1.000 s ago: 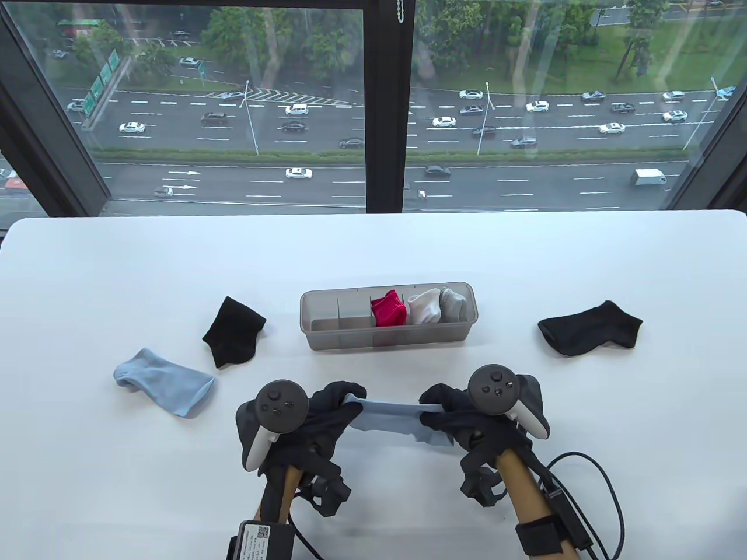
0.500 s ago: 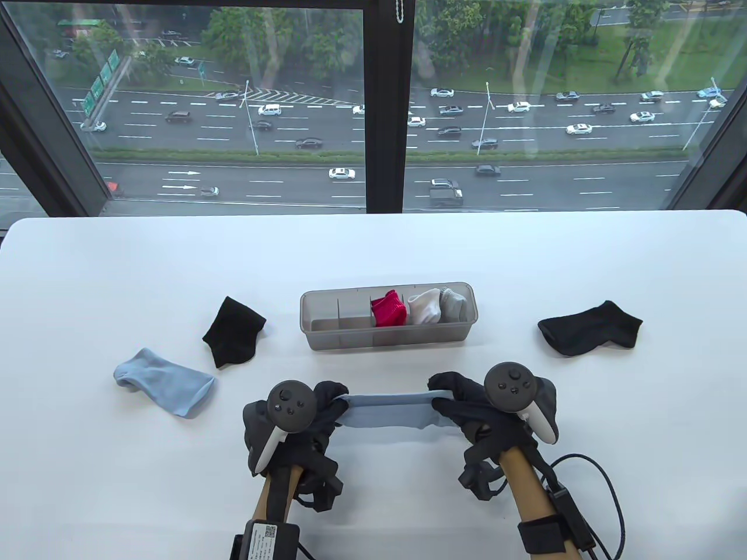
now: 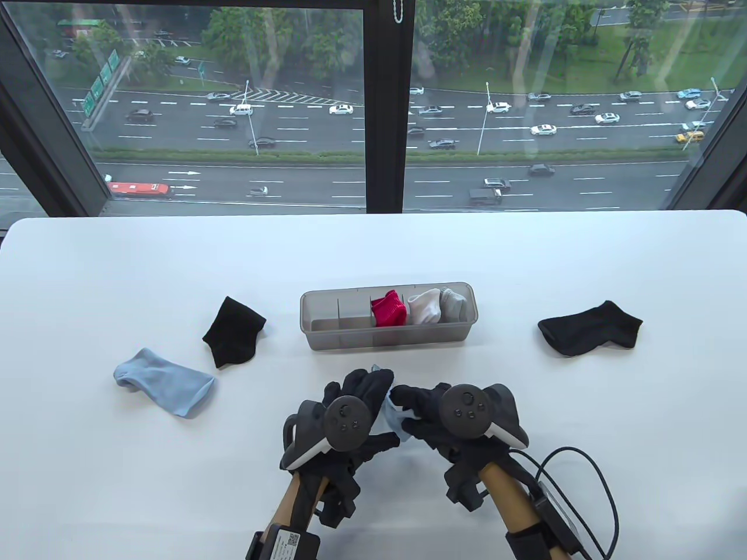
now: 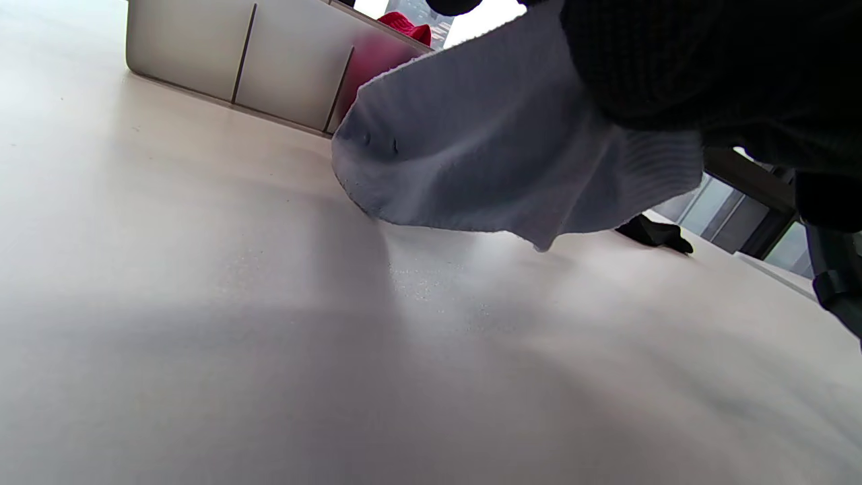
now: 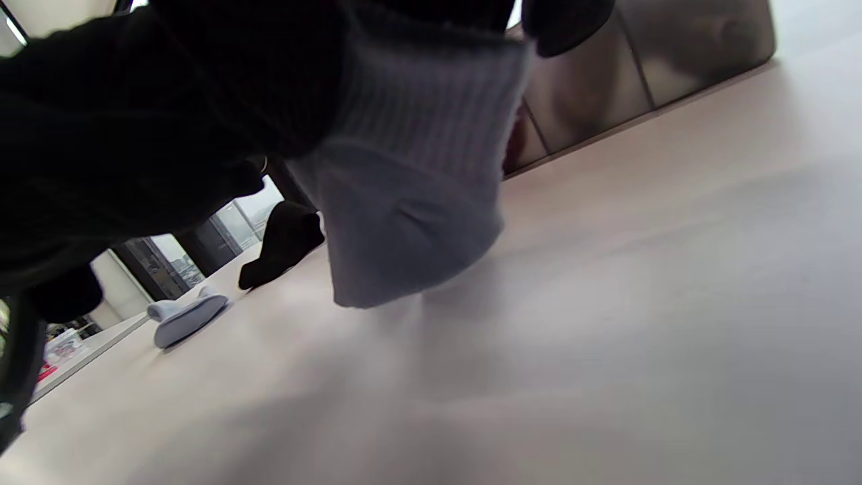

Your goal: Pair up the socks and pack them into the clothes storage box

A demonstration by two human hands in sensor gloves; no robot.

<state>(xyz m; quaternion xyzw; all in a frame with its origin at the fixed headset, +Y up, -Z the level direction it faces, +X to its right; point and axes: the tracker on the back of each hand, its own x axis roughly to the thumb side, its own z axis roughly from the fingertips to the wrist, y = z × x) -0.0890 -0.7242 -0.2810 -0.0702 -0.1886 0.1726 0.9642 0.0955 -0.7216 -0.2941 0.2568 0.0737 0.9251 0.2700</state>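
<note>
Here, my left grip (image 3: 365,402) and right grip (image 3: 423,408) both clutch one blue sock (image 3: 389,415), bunched between them. It hangs just above the worktop (image 3: 117,466), near the box (image 3: 388,338).

The table view looked down from 6 o'clock toward 12, while both wrist views sat low and close, sharing the storage box (image 3: 388,338) (image 4: 222,54) (image 5: 646,74).

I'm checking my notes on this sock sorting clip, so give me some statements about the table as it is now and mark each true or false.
1. Both hands, left hand and right hand, hold one light blue sock. True.
2. The storage box holds a red pair. True.
3. Both black socks lie in the box. False: the left black sock and the right black sock lie on the table.
4. The other blue sock lies right of the box. False: left.
</note>
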